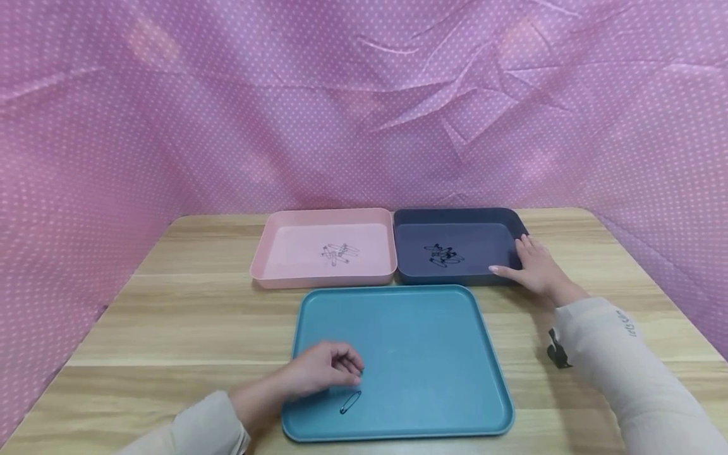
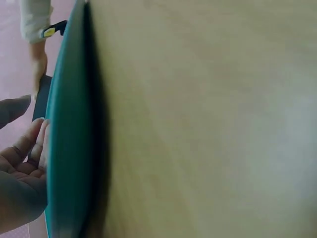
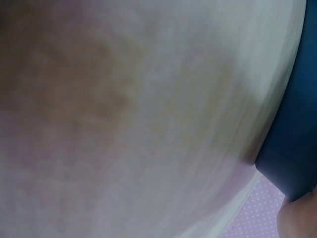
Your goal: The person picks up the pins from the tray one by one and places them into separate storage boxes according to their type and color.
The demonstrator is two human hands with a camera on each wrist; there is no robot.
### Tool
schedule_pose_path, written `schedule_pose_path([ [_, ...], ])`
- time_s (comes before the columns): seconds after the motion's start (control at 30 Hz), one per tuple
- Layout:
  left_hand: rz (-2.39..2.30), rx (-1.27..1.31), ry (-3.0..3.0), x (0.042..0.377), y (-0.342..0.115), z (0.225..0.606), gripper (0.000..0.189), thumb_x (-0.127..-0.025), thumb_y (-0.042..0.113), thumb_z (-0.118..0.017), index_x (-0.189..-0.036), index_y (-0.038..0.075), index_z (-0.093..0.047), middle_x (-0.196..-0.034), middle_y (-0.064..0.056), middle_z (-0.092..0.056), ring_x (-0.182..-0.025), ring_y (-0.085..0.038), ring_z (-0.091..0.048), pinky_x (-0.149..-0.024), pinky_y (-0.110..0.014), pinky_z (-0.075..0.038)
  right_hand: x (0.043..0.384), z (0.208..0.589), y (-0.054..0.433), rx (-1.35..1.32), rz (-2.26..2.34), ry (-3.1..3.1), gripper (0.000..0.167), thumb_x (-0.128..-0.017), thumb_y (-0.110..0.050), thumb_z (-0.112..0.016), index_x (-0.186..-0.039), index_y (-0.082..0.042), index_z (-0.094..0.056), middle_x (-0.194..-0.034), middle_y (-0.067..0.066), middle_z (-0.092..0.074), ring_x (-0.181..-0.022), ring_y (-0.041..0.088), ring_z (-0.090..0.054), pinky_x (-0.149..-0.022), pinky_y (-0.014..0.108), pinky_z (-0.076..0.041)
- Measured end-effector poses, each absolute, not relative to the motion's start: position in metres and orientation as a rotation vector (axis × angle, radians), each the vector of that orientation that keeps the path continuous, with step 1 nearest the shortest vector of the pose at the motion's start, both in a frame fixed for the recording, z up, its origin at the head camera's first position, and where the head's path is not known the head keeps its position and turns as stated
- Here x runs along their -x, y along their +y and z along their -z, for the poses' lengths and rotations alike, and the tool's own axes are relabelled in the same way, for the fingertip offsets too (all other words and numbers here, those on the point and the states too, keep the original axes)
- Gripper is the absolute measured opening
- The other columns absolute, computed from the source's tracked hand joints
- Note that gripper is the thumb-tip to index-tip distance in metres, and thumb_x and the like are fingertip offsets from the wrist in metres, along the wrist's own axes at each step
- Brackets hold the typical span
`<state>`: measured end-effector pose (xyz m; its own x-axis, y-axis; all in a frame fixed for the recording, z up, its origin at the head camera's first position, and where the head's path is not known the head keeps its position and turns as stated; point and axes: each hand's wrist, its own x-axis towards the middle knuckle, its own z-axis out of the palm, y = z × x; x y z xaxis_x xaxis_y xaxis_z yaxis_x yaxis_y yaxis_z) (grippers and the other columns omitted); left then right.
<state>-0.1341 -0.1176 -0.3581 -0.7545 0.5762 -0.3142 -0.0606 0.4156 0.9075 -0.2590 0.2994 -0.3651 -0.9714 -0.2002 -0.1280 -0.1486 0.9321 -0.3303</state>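
A single black safety pin (image 1: pixel 350 402) lies near the front left of the teal tray (image 1: pixel 421 354). Just above it hovers my left hand (image 1: pixel 323 369), its fingers loosely bent; the left wrist view shows the thumb apart from the fingertips and nothing visible between them. At the far right, my right hand (image 1: pixel 534 268) rests on the right rim of the dark blue tray (image 1: pixel 478 237), thumb stretched over its front corner. Several black safety pins (image 1: pixel 443 255) lie in a heap in that tray. Several silver safety pins (image 1: pixel 339 253) lie in the pink tray (image 1: pixel 290 253).
The pink and dark blue trays stand side by side at the back of the wooden table (image 1: pixel 188 303), with the teal tray in front of them. A pink dotted cloth (image 1: pixel 341 126) hangs behind and at both sides. A black strap (image 1: pixel 558 349) shows at the right sleeve.
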Motion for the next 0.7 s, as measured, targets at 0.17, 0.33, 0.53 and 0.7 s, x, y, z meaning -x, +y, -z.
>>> schedule_pose_path([
  [0.17, -1.281, -0.515, 2.156, 0.131, -0.116, 0.36, 0.02, -0.072, 0.014, -0.069, -0.087, 0.006, -0.061, -0.078, 0.001, -0.058, -0.071, -0.012, -0.054, -0.063, -0.022, -0.046, 0.261, 0.365, 0.302, 0.263, 0.494, 2.92, 0.101, -0.078, -0.062, -0.042, -0.13, 0.017, -0.005, -0.135, 0.034, 0.002, -0.125, 0.041, 0.006, -0.099, 0.051, 0.001],
  [0.33, -1.157, -0.614, 2.249, 0.129, -0.114, 0.359, 0.021, -0.066, 0.015, -0.074, -0.081, 0.009, -0.06, -0.072, 0.003, -0.053, -0.066, -0.008, -0.049, -0.06, -0.021, -0.044, 0.264, 0.364, 0.304, 0.274, 0.499, 2.913, 0.1, -0.078, -0.061, -0.042, -0.13, 0.016, -0.005, -0.135, 0.033, 0.002, -0.125, 0.04, 0.007, -0.098, 0.051, 0.002],
  [0.53, -1.028, -0.784, 2.325, 0.13, -0.112, 0.357, 0.019, -0.066, 0.015, -0.074, -0.074, 0.014, -0.056, -0.068, 0.007, -0.048, -0.064, -0.004, -0.045, -0.057, -0.018, -0.041, 0.269, 0.362, 0.306, 0.312, 0.482, 2.915, 0.099, -0.079, -0.061, -0.041, -0.13, 0.017, -0.006, -0.135, 0.034, 0.001, -0.125, 0.04, 0.006, -0.099, 0.05, 0.002],
  [0.7, -1.028, -0.827, 2.289, 0.132, -0.11, 0.354, 0.011, -0.071, 0.011, -0.07, -0.071, 0.014, -0.059, -0.069, 0.01, -0.048, -0.065, -0.002, -0.046, -0.059, -0.017, -0.042, 0.275, 0.36, 0.308, 0.33, 0.464, 2.904, 0.099, -0.079, -0.061, -0.041, -0.129, 0.017, -0.006, -0.135, 0.034, 0.0, -0.125, 0.04, 0.005, -0.099, 0.049, 0.002],
])
